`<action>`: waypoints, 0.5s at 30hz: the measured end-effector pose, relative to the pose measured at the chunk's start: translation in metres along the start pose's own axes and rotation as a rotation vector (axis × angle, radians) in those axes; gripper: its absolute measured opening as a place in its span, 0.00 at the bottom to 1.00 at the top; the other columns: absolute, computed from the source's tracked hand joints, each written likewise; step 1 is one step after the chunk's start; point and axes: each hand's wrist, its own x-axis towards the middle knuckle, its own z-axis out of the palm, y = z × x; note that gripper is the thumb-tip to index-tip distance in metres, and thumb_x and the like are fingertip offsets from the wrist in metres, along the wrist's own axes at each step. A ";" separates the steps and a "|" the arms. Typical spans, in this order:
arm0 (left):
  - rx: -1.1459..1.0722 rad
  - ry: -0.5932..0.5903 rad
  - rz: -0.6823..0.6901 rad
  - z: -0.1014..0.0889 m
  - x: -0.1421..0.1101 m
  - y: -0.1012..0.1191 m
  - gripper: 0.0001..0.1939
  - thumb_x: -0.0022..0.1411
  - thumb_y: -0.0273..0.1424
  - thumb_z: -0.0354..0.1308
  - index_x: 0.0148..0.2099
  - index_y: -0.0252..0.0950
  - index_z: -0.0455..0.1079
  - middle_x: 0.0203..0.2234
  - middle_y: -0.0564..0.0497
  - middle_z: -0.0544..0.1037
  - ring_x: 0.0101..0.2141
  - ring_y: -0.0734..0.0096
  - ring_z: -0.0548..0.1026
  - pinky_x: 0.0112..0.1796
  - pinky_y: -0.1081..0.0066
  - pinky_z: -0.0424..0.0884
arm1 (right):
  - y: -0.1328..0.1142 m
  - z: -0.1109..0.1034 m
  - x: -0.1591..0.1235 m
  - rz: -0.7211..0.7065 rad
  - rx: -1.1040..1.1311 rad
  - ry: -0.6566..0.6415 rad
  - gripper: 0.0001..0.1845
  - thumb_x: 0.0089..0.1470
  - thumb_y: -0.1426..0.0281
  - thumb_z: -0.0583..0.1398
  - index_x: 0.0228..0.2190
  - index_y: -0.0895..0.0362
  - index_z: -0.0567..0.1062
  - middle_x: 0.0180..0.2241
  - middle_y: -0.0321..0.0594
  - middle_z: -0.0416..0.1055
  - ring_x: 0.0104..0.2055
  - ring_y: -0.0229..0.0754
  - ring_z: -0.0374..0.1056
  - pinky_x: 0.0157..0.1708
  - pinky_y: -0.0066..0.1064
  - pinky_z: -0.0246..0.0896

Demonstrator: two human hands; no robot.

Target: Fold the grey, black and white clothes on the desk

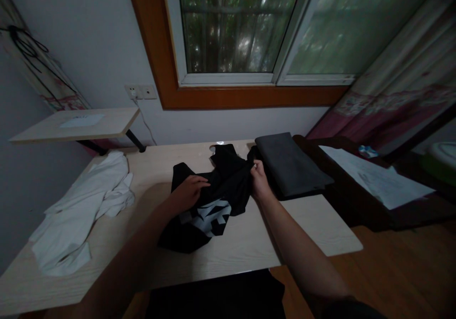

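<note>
A crumpled black garment (228, 176) with a grey-and-white pattern (213, 217) lies bunched on the light wooden table (242, 247). My right hand (261, 180) grips its right edge, thumb and fingers closed around a bunch of dark cloth. On the left part of the garment rests my left hand (190, 191), its fingers stretched out over the fabric; no cloth shows pinched between them. The dim light and dark folds hide the garment's exact shape.
White cloth (85, 205) lies along the table's left side, near a small raised shelf (78, 124) with a paper label. A dark grey folder-like item (292, 164) is right of my right hand. Beyond it, paper (374, 176) lies on a dark surface. A window stands behind.
</note>
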 end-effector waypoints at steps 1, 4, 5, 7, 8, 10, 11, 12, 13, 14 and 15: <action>0.055 -0.008 0.017 0.003 0.006 -0.003 0.30 0.59 0.16 0.50 0.60 0.41 0.73 0.60 0.44 0.73 0.61 0.57 0.67 0.62 0.51 0.64 | -0.003 0.001 0.001 0.040 0.111 0.025 0.17 0.59 0.52 0.59 0.42 0.48 0.62 0.34 0.33 0.69 0.35 0.42 0.68 0.38 0.35 0.69; 0.187 -0.063 0.000 0.009 0.019 -0.008 0.38 0.54 0.16 0.53 0.66 0.41 0.67 0.62 0.42 0.71 0.60 0.52 0.67 0.61 0.49 0.65 | -0.011 0.001 0.003 0.132 0.361 0.108 0.19 0.52 0.56 0.66 0.38 0.49 0.64 0.33 0.32 0.70 0.35 0.42 0.70 0.39 0.36 0.70; 0.220 -0.083 -0.021 0.010 0.021 -0.008 0.38 0.54 0.17 0.54 0.68 0.40 0.65 0.60 0.41 0.72 0.57 0.51 0.69 0.59 0.50 0.66 | -0.013 0.000 0.004 0.144 0.391 0.124 0.19 0.51 0.57 0.66 0.38 0.49 0.65 0.33 0.32 0.70 0.35 0.42 0.71 0.39 0.36 0.71; 0.276 -0.121 -0.067 0.007 0.024 -0.007 0.36 0.55 0.20 0.55 0.67 0.41 0.66 0.52 0.41 0.76 0.51 0.53 0.74 0.54 0.55 0.70 | -0.016 -0.003 0.005 0.155 0.419 0.145 0.19 0.49 0.58 0.67 0.37 0.49 0.65 0.32 0.31 0.70 0.34 0.41 0.71 0.39 0.37 0.71; 0.300 -0.135 -0.092 0.005 0.023 -0.007 0.34 0.56 0.20 0.55 0.65 0.42 0.68 0.48 0.43 0.77 0.48 0.55 0.75 0.51 0.57 0.71 | -0.017 -0.004 0.006 0.156 0.428 0.156 0.18 0.49 0.59 0.67 0.37 0.49 0.66 0.32 0.30 0.71 0.34 0.41 0.71 0.40 0.37 0.72; 0.344 -0.144 -0.160 -0.003 0.019 -0.009 0.29 0.57 0.21 0.54 0.60 0.45 0.72 0.43 0.46 0.78 0.43 0.59 0.77 0.46 0.62 0.73 | -0.018 -0.007 0.007 0.156 0.448 0.175 0.18 0.49 0.60 0.67 0.37 0.48 0.66 0.32 0.30 0.71 0.34 0.41 0.71 0.40 0.37 0.72; 0.366 -0.138 -0.200 -0.008 0.015 -0.012 0.27 0.58 0.21 0.54 0.57 0.46 0.74 0.41 0.47 0.77 0.41 0.60 0.78 0.44 0.64 0.73 | -0.017 -0.008 0.008 0.155 0.461 0.181 0.17 0.49 0.61 0.67 0.37 0.48 0.66 0.33 0.30 0.71 0.35 0.41 0.71 0.40 0.36 0.71; 0.390 -0.121 -0.247 -0.014 0.010 -0.017 0.24 0.59 0.22 0.54 0.54 0.46 0.75 0.41 0.48 0.77 0.39 0.61 0.78 0.42 0.65 0.73 | -0.017 -0.008 0.008 0.155 0.476 0.183 0.17 0.49 0.62 0.67 0.37 0.48 0.65 0.33 0.29 0.71 0.35 0.40 0.71 0.40 0.35 0.71; 0.415 -0.100 -0.297 -0.021 0.004 -0.022 0.22 0.59 0.23 0.54 0.53 0.45 0.76 0.40 0.48 0.77 0.38 0.62 0.78 0.42 0.65 0.73 | -0.016 -0.009 0.008 0.153 0.492 0.182 0.17 0.49 0.63 0.67 0.37 0.48 0.65 0.33 0.29 0.71 0.35 0.40 0.71 0.39 0.34 0.70; 0.444 -0.075 -0.349 -0.030 -0.004 -0.029 0.20 0.60 0.24 0.53 0.52 0.44 0.76 0.41 0.47 0.77 0.37 0.62 0.79 0.41 0.65 0.73 | -0.015 -0.008 0.008 0.150 0.504 0.178 0.17 0.49 0.63 0.67 0.37 0.48 0.65 0.34 0.29 0.71 0.35 0.39 0.71 0.38 0.32 0.70; 0.471 -0.045 -0.414 -0.038 -0.012 -0.036 0.19 0.61 0.25 0.53 0.52 0.43 0.76 0.42 0.46 0.76 0.36 0.62 0.79 0.41 0.64 0.73 | -0.014 -0.008 0.008 0.145 0.514 0.177 0.17 0.50 0.63 0.66 0.37 0.47 0.64 0.34 0.28 0.71 0.34 0.38 0.71 0.36 0.31 0.69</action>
